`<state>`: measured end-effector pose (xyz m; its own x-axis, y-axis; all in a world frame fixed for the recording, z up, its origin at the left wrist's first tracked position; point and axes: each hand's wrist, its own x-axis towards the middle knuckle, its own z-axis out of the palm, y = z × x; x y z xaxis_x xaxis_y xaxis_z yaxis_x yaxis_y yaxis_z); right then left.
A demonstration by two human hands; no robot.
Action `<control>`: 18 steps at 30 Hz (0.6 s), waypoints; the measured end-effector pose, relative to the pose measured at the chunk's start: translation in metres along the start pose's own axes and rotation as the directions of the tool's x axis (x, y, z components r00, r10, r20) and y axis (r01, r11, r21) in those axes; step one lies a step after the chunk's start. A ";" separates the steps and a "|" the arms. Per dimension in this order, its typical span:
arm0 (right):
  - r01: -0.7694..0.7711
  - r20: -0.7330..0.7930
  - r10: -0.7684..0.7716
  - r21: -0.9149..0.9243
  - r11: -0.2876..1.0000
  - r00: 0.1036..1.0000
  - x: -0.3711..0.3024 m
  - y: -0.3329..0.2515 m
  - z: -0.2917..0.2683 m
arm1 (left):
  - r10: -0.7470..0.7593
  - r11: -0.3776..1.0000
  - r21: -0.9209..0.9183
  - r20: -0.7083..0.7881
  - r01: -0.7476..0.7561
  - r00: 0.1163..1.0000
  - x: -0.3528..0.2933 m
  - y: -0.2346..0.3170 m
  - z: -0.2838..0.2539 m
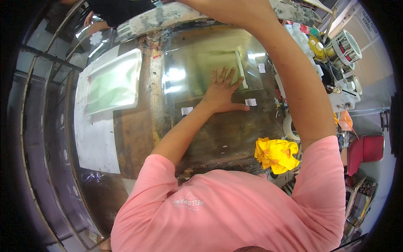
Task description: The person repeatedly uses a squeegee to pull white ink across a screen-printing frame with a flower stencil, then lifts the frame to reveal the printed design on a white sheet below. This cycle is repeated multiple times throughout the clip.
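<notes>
My left hand (pixel 221 93) lies flat with its fingers spread on a clear, glossy sheet (pixel 193 56) over the brown worktable. Just beyond its fingertips, a narrow white strip (pixel 241 67) runs along the edge of a yellowish-green rectangle beneath the sheet. Small white tabs sit around it: one tab (pixel 250 102) by my thumb, another tab (pixel 187 111) near my left wrist and a third tab (pixel 262 68) farther right. My right arm reaches across to the far side, where my right hand (pixel 205 6) is cut off by the top edge; its fingers are out of the picture.
A pile of clear sheets (pixel 113 84) rests on white paper (pixel 96 143) at the left. Near my right elbow lie a crumpled yellow cloth (pixel 277 154) and a tape roll (pixel 289 127). Pots (pixel 344 47) crowd the right side. Another person's hand (pixel 94 27) shows at far left.
</notes>
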<state>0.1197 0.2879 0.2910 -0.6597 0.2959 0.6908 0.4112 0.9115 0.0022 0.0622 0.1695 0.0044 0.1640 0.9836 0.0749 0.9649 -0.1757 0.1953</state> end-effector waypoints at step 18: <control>-0.067 0.044 0.067 0.006 0.998 0.997 0.013 -0.003 -0.007 | 0.024 0.998 -0.064 -0.080 -0.029 0.996 -0.022 0.024 0.009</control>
<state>0.1145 0.2872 0.3050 -0.6581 0.3685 0.6567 0.4509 0.8913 -0.0482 0.0841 0.1442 -0.0017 0.1703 0.9727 0.1577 0.9446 -0.2067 0.2550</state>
